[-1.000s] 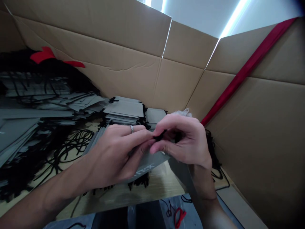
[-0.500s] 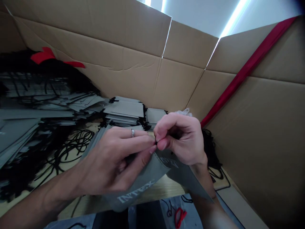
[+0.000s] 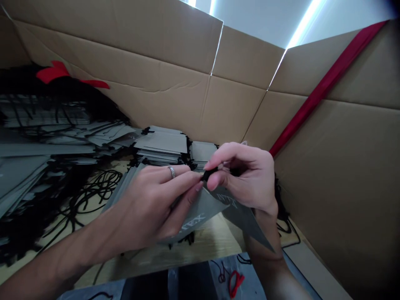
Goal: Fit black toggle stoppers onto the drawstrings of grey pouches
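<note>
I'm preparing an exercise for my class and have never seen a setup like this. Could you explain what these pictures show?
There is no machine here: a person works with two bare hands. One head-worn camera takes every picture, looking forward and down. The left hand, wearing a ring, and the right hand meet in the middle, pinching a short bit of black cord. Grey printed material hangs below their fingers. On the wooden table are stacks of grey pieces and, to the left, loose black cords. Cardboard walls stand behind.
</note>
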Tool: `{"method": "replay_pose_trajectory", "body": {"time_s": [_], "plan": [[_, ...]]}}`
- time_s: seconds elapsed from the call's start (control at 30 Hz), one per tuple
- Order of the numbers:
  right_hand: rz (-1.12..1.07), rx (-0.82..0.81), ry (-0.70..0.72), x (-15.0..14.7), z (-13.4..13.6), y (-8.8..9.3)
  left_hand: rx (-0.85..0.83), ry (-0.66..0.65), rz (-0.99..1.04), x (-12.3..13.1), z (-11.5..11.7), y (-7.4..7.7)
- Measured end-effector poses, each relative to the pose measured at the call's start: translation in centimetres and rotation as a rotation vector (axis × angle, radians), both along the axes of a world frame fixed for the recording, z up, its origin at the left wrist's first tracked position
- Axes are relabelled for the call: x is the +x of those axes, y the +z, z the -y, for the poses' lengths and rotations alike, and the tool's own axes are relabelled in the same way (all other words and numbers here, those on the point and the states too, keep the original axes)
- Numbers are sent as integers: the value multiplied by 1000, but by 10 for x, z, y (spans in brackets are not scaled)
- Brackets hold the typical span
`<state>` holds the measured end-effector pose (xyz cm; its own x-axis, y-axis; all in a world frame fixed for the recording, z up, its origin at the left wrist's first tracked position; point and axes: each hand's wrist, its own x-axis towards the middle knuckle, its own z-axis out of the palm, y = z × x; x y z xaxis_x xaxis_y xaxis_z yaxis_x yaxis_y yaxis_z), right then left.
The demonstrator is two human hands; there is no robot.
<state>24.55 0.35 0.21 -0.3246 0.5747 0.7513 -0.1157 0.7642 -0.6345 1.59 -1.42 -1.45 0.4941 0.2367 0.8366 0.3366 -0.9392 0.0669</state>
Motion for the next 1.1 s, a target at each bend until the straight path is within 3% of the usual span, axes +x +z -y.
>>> {"method": "replay_pose_trajectory", "body": {"time_s": [0.2, 0.47, 0.6, 0.73, 0.87, 1.1], "plan": [[-19, 45, -41, -2, -4, -1, -72, -33, 3, 0, 2, 1], [-36, -55, 22, -1, -7, -2, -233, -193, -29, -3, 7, 12], [-29, -35, 23, 1, -6, 0, -218, -172, -21, -6, 5, 12], [103, 116, 14, 2, -10, 4, -170, -150, -20, -6, 2, 9], [99, 278, 11, -6, -12, 3, -160, -148, -13, -4, -1, 7], [98, 202, -7, -10, -5, -1, -131, -112, -15, -2, -1, 5]]}}
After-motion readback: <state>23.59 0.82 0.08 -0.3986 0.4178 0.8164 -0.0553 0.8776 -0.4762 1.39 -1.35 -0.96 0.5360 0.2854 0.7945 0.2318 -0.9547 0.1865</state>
